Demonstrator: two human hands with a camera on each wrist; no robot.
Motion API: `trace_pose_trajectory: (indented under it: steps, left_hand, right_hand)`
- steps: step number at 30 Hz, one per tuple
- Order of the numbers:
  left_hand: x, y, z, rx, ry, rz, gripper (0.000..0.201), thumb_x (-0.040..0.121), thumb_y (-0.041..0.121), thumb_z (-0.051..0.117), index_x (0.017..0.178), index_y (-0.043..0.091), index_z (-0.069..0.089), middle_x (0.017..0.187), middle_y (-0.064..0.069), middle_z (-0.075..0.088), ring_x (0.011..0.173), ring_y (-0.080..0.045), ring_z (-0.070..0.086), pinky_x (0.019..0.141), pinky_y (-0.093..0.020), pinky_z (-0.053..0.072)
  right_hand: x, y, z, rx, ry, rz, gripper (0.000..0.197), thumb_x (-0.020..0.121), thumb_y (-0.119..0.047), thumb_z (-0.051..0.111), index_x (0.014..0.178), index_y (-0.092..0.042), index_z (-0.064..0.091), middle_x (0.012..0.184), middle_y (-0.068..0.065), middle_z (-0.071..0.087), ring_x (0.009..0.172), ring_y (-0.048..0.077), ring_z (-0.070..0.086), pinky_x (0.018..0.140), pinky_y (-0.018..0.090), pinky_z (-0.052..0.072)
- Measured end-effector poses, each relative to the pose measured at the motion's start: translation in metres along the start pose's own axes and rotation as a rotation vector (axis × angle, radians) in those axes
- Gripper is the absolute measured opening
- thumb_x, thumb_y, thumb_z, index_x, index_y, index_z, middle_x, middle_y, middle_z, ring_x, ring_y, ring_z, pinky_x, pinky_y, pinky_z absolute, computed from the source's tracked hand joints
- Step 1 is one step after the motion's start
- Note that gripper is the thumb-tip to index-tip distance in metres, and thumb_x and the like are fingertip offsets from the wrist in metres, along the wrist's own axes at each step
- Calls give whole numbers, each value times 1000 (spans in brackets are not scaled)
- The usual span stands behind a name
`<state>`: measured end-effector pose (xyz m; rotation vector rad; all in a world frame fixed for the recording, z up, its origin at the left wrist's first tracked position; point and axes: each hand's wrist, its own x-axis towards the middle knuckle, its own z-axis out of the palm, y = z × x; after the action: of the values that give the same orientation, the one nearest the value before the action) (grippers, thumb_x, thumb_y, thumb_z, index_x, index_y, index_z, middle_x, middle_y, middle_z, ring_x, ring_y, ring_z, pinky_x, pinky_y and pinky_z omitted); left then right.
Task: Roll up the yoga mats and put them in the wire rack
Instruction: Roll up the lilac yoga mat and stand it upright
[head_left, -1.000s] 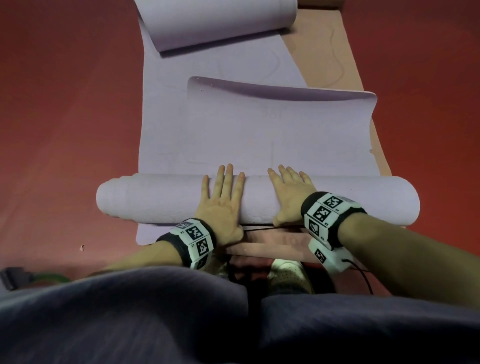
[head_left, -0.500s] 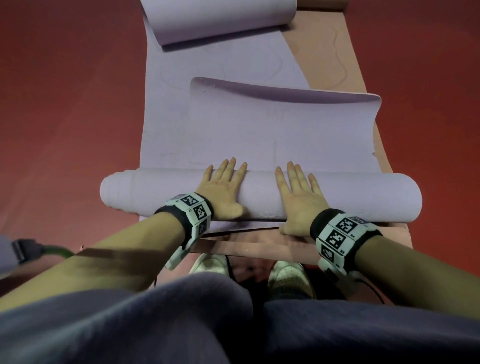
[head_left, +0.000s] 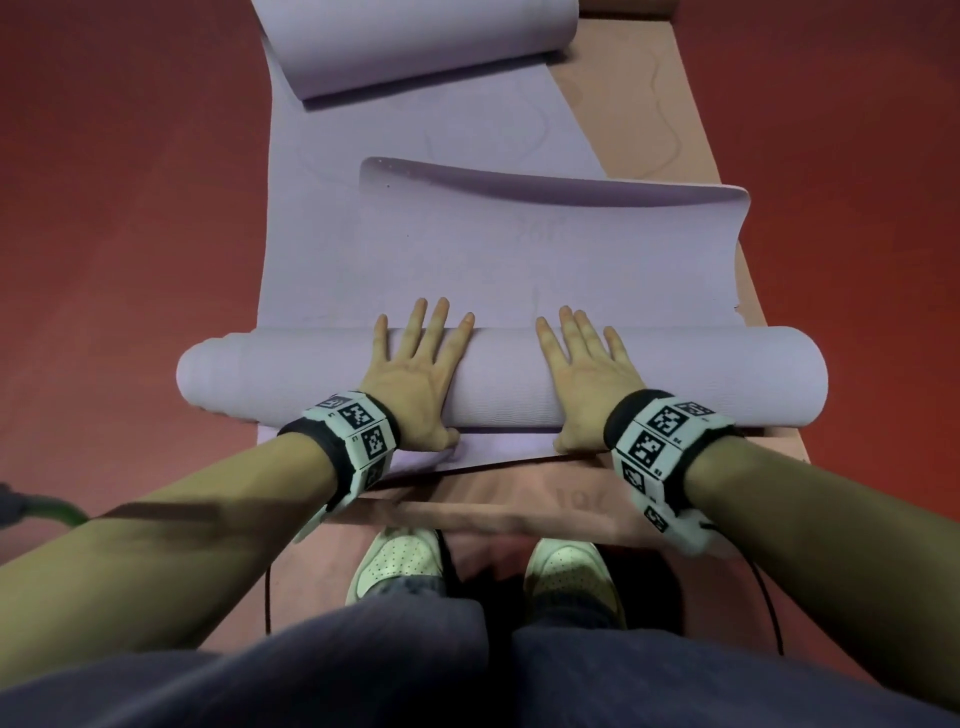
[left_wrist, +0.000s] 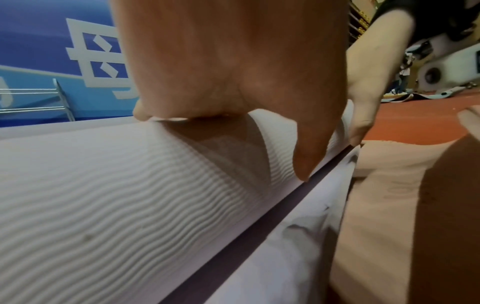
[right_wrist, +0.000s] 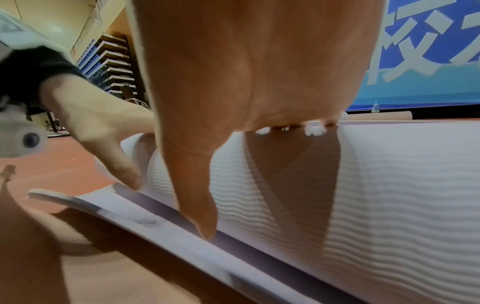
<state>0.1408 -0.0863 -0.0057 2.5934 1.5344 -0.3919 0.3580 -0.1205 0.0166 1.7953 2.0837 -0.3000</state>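
On the red floor (head_left: 114, 218), a lilac yoga mat (head_left: 498, 270) is seen partly rolled, its roll (head_left: 270, 379) lying crosswise in front of the person's shoes (head_left: 400, 558). The left hand (head_left: 415, 384) is laid flat on top of the roll, left of its middle. Its fingers (head_left: 436, 322) are held straight and slightly apart, with the tips reaching over the far side of the roll, and the thumb is pointed down behind the roll, near the flat mat edge beneath. In the left wrist view the palm (left_wrist: 233, 61) is shown pressed on the ribbed surface of the roll, and nothing is gripped.

The right hand (head_left: 587, 384) is placed the same way, right of the middle: its fingers (head_left: 576, 332) are straight, a little spread, and pressed on the roll, with the thumb down at the near side. The two hands are kept apart.

Further off, the unrolled stretch of mat is seen with its far end curled upward. A second lilac mat (head_left: 415, 130) lies under it, and that one's curled far end is cut off at the top of the head view. A pink mat (head_left: 660, 109) is partly covered by both. The fingertips are hidden from both wrist cameras. A wire rack (left_wrist: 33, 102) is only partly visible at the left of the left wrist view.
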Motion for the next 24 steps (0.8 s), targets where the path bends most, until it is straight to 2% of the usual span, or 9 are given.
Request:
trace_pose_trajectory:
  steps: [3,6,10,13,15,19,21,24]
  left_hand:
    - [10,0,0,75,-11,-32,155,54,79,76,152,20,-29,162,-16,-26,150,-35,-24,116,-67,-7]
    - [18,-1,2,130,12,-53,160,51,72,83,151,19,-30,163,-19,-22,151,-37,-20,115,-68,-5]
    - [19,-5,12,141,117,-31,142,63,56,81,152,18,-23,164,-26,-3,153,-38,-3,119,-62,1]
    - [12,-4,12,191,137,9,129,69,54,74,157,13,-12,162,-29,12,153,-38,10,122,-57,-3]
    - [4,-3,9,206,153,28,127,68,54,75,158,11,-4,159,-29,23,151,-38,20,123,-54,-3]
    - [-20,0,11,166,188,102,137,46,57,81,156,7,16,143,-32,48,136,-40,46,121,-49,8]
    - [-37,4,14,138,192,149,138,44,64,78,153,7,18,138,-33,52,130,-41,52,120,-49,14]
    - [-60,11,16,112,185,200,131,46,60,76,151,5,21,134,-33,55,125,-42,56,119,-49,24]
  right_hand:
    - [9,-1,5,-42,53,40,144,62,-43,86,153,-14,-22,160,19,-22,150,32,-18,122,50,-4]
    - [17,-1,12,-77,127,58,144,62,-45,87,153,-14,-19,160,21,-18,151,34,-12,122,50,-1]
    - [20,3,16,-107,181,36,128,68,-40,82,155,-15,-8,162,23,0,150,36,7,122,50,7]
    - [15,4,16,-136,176,3,115,72,-37,77,155,-13,0,159,23,16,146,37,19,120,51,14]
    - [10,2,14,-154,173,-14,110,73,-36,75,154,-12,4,155,23,23,143,38,25,119,51,19]
    - [-14,-3,14,-183,143,-71,112,70,-43,77,153,-11,9,150,22,32,137,37,34,115,50,27]
    - [-31,-5,17,-184,118,-99,114,70,-48,77,153,-10,9,149,22,33,137,37,35,115,49,28]
    - [-55,-11,26,-185,110,-118,113,70,-50,76,152,-10,11,146,21,37,133,35,39,111,48,31]
